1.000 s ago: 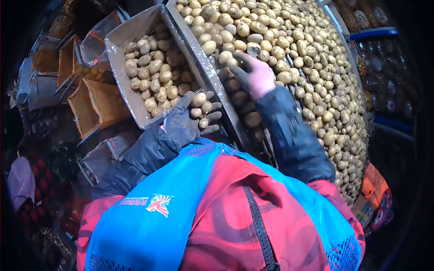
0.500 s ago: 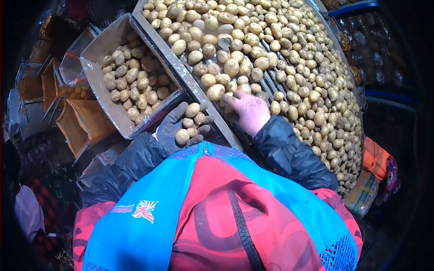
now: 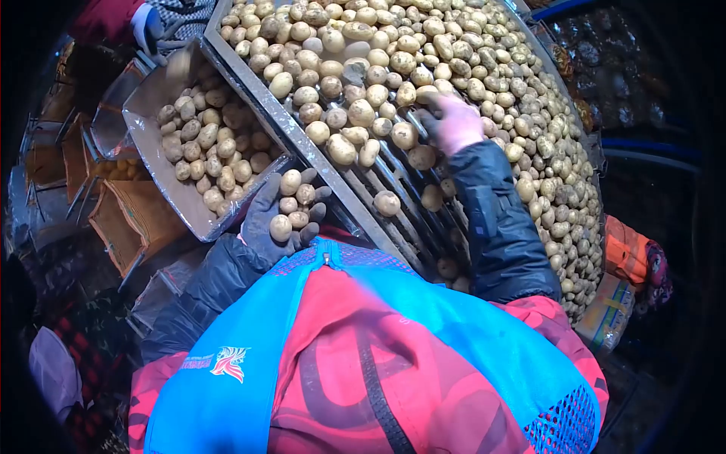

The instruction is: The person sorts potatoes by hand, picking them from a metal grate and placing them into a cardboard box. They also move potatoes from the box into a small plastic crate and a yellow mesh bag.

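Note:
My left hand [image 3: 265, 219], in a grey glove, is cupped palm up around several small potatoes [image 3: 289, 204]. It sits beside the near corner of a grey bin [image 3: 162, 181] partly filled with potatoes. My right hand [image 3: 454, 125], in a pink glove with dark fingertips, reaches over the slatted sorting table [image 3: 401, 178]. Its fingers look stretched and slightly apart, touching or just above the potatoes [image 3: 404, 135] there; their tips are partly blurred. Dark bars show between the scattered potatoes nearest me.
Potatoes [image 3: 522, 113] crowd the far and right parts of the table, within a metal rim [image 3: 265, 98]. Another person's hand [image 3: 147, 30] is above the bin's far corner, near a blurred object [image 3: 178, 66]. Orange-brown open sacks [image 3: 136, 219] stand at left.
My right hand has moved up and right across the table, and more bare bars show where it was. My left hand still holds its potatoes. Another person's sleeve and hand have appeared at upper left.

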Motion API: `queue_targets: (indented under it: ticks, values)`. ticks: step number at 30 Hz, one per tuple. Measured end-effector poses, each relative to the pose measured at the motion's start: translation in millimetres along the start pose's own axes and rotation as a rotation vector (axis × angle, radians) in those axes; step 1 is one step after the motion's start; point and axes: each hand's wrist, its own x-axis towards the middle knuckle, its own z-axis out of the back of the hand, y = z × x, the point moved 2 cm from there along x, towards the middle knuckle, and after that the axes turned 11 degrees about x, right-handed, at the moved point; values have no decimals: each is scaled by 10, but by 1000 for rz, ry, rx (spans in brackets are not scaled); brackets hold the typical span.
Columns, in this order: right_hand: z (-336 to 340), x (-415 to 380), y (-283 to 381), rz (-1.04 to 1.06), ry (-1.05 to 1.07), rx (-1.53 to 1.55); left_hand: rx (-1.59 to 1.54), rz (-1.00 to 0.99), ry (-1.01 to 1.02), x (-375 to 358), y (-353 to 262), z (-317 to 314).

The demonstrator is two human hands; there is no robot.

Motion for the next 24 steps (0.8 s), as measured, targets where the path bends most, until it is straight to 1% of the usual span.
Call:
queue_targets:
  ticks: [1, 2, 3, 4, 6, 7, 8, 10, 11, 12, 13, 14, 15, 16, 17, 18, 20, 21, 22, 23, 24]
  values:
    - [-199, 116, -30, 232, -55, -89, 55, -33, 12, 19, -15, 8]
    - [-267, 181, 154, 265, 25, -210, 111, -66, 21, 26, -35, 16]
    - [-409, 310, 235, 184, 106, -309, 112, -75, 81, 37, -49, 9]
    - [-497, 451, 287, 105, 186, -409, 116, -79, 71, 29, -56, -36]
    - [-408, 646, 285, 62, 411, -305, 140, -86, -15, 6, -72, -98]
    - [-395, 640, 185, 53, 408, -202, 122, -89, 49, 13, -82, -102]
    - [-387, 667, 119, 32, 394, -80, 122, -92, 50, 13, -90, -104]
    - [-376, 548, -1, 48, 227, 40, 194, -133, -61, 21, -83, -161]
    - [-340, 415, -29, 78, 236, 192, 180, -140, -62, 51, -81, -120]
    - [-364, 208, -15, -49, 240, 579, 170, -147, -66, 81, -87, -94]
    - [-321, -12, 154, -65, 277, 781, 145, -144, -23, 114, -90, -86]
    - [-305, -202, 362, -54, 323, 826, 120, -138, 17, 133, -87, -86]
    - [-294, -327, 483, 56, 399, 762, 113, -156, 45, 152, -74, -100]
    - [-305, -395, 583, 169, 473, 696, 77, -126, -63, 160, -80, -133]
    - [-355, -384, 656, 73, 489, 693, 110, -149, -9, 153, -76, -147]
    - [-430, -314, 661, 117, 430, 716, 147, -175, 48, 142, -80, -156]
    - [-499, -208, 733, 386, 89, -20, 161, -186, 13, 136, -61, -73]
    - [-709, -59, 620, 309, 185, -155, 311, -211, -124, 132, -28, -9]
    - [-863, -54, 582, 337, 202, -237, 467, -246, -270, 95, -52, 8]
    - [-916, -26, 611, 352, 231, -281, 258, -163, -166, 56, -84, -78]
    - [-909, 1, 646, 360, 275, -300, 132, -122, -48, 68, -96, 65]
